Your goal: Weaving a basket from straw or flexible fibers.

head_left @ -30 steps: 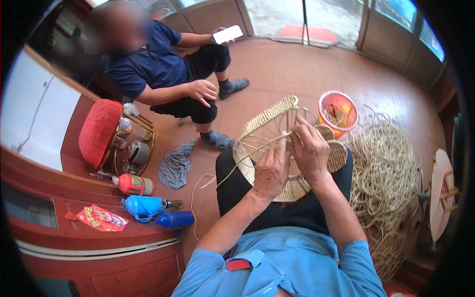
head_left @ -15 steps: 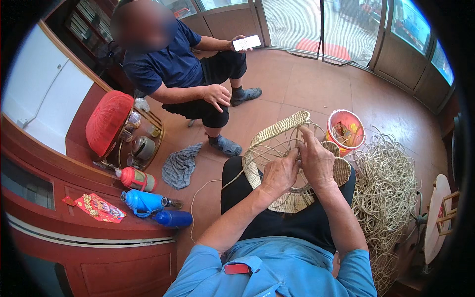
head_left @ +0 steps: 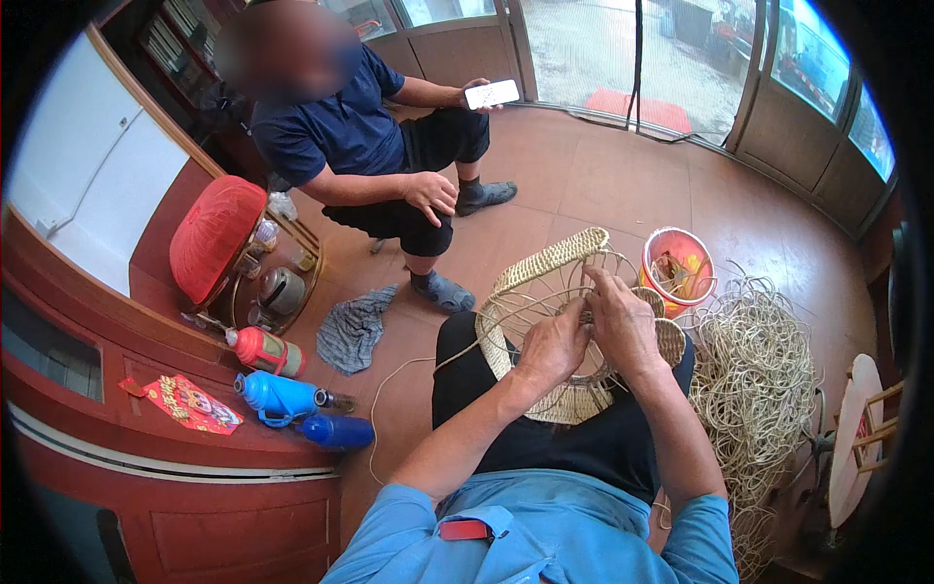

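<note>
A half-woven straw piece (head_left: 545, 251) with an open frame of spokes, a woven rim and rounded woven lobes at its right rests on my lap. My left hand (head_left: 554, 346) is closed at the spokes near the centre, fingertips pinched on the piece. Just to its right, my right hand (head_left: 623, 326) has curled fingers gripping the same area, touching or nearly touching the left. Exactly which strand they pinch is hidden. A long pale cord (head_left: 409, 365) trails from the piece down to the floor at my left.
A seated person (head_left: 355, 136) holds a phone (head_left: 491, 94). A red bucket (head_left: 678, 245) and tangled cord pile (head_left: 744, 380) lie right, beside a round wooden stool (head_left: 856, 438). Left are a cloth (head_left: 355, 329), flasks (head_left: 268, 394), a red food cover (head_left: 214, 234) and cabinet (head_left: 233, 526). Glass doors (head_left: 623, 58) stand beyond.
Over the last second the view has shifted, then settled. Both hands stay on the piece; my right fingers have moved a little, curling downward beside the left hand.
</note>
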### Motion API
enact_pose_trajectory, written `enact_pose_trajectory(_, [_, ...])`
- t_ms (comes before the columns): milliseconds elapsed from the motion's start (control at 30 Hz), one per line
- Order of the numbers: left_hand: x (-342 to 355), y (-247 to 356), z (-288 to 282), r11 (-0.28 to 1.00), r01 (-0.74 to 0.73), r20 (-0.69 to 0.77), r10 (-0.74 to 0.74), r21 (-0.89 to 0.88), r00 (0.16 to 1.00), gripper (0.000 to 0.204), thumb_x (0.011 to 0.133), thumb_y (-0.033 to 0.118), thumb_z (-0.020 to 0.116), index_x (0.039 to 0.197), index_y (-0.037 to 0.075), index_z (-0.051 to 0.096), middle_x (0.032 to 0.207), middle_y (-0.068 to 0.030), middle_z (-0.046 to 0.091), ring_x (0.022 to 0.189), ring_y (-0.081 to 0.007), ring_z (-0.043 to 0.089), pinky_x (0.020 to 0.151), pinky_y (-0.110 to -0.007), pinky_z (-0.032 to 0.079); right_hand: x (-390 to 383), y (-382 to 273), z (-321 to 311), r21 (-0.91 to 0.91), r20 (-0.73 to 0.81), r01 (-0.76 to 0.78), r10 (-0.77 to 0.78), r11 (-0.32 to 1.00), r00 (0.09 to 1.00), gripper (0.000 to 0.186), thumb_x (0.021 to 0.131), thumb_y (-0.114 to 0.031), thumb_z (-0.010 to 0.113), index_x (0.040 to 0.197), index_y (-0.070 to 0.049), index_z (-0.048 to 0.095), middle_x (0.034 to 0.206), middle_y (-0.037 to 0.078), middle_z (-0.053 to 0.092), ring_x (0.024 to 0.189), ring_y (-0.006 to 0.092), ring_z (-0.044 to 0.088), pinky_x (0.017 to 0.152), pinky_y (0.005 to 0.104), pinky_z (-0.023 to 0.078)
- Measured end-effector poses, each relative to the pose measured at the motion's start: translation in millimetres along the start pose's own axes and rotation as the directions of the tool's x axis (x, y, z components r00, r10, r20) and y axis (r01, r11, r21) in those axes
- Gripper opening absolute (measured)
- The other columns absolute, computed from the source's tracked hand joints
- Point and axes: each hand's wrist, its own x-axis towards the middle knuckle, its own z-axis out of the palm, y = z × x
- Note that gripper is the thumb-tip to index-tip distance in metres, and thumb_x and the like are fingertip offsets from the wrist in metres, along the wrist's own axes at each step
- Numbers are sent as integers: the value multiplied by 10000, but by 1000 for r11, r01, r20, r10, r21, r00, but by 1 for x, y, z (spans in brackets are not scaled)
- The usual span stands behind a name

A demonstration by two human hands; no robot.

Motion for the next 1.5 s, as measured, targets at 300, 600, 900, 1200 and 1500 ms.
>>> enact_pose_trajectory(300, [2,-9,10,1000,0,-86,-1,-12,996,341,1048,158,665,1382,92,647,1017,-271,772,989,-505,748,828,-602,587,-31,-10,-5,515,-86,-168,246,840,965,377,1032,-54,729,1399,-84,654,1074,133,761,871,226,773,730,367,626])
enact_pose_trajectory(600, [-3,20,-2,958,-161,-240,219,238,946,336,1018,161,767,1336,83,694,1091,-145,726,958,-377,772,805,-499,630,-52,24,-32,944,286,-328,394,42,873,251,1020,-61,698,1253,-65,604,921,-34,632,693,40,562,595,210,439])
enact_pose_trajectory(900, [24,19,19,871,-352,-170,426,342,889,99,1034,177,752,1048,94,699,996,-86,663,893,-315,746,757,-441,605,-50,89,-150,949,-224,84,465,303,857,205,1033,-68,661,1233,-27,646,1041,65,708,826,91,630,744,256,523])
enact_pose_trajectory(1200, [32,33,20,916,-243,-132,297,320,946,166,1032,222,742,982,70,696,936,-138,722,861,-354,774,758,-484,617,-64,55,-77,420,-246,-274,399,865,883,175,977,-90,756,1133,-16,736,1125,135,815,1098,253,789,991,423,606])
enact_pose_trajectory(1500, [29,34,16,947,-253,-17,261,197,965,161,1012,197,714,1070,49,737,971,-164,754,912,-381,786,821,-531,612,-29,50,-35,402,-34,-236,272,884,962,518,978,-167,743,1454,11,648,1182,196,823,1074,356,805,951,436,618])
